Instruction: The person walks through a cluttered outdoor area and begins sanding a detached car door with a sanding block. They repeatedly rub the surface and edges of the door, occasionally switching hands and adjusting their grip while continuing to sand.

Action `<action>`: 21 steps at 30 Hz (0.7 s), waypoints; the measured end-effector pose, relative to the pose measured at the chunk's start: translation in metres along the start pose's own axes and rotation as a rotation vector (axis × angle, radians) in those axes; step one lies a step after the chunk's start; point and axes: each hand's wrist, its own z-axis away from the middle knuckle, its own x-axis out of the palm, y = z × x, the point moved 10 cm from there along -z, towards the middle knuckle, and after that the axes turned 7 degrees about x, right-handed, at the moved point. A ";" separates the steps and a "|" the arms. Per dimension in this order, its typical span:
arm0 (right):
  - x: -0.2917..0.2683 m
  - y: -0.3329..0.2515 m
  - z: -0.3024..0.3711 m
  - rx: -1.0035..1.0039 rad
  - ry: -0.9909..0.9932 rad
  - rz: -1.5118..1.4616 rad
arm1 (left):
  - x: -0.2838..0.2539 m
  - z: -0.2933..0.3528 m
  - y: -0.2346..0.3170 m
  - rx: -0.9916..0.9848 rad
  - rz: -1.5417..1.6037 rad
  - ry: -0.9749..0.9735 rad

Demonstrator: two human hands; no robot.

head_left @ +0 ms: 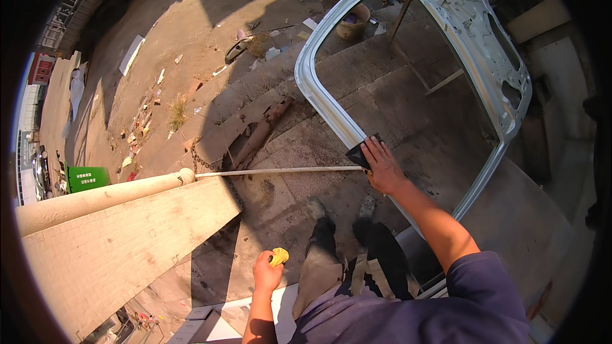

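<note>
A bare grey-white car door shell point(343, 118) stands tilted in front of me to the right, its window opening framed by a thin metal rim. My right hand point(384, 169) presses a black piece of sandpaper point(359, 155) onto that rim, fingers laid over it. At the lower middle, well apart from the door, my left hand point(266, 272) is closed around a crumpled yellow cloth point(279, 256). Most of the cloth inside the fist is hidden.
To the left, a pale post point(102, 196) and a wide light board point(127, 242) reach inward. A thin rod point(280, 171) runs from the post toward the door. A green bin point(88, 178), a bucket point(352, 22), and a rusty pipe point(260, 130) lie beyond, with scattered litter.
</note>
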 end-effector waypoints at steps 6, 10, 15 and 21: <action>-0.017 -0.041 -0.155 -0.020 -0.014 0.104 | -0.025 0.005 -0.040 -0.056 0.024 0.060; -0.010 -0.024 -0.077 -0.057 0.029 -0.022 | -0.038 0.028 -0.054 -0.176 0.049 0.166; 0.002 -0.006 0.016 -0.036 -0.194 0.054 | -0.008 0.067 -0.082 -0.295 0.155 0.229; -0.020 -0.050 -0.208 -0.098 -0.024 0.085 | 0.017 0.064 -0.056 -0.390 0.182 0.239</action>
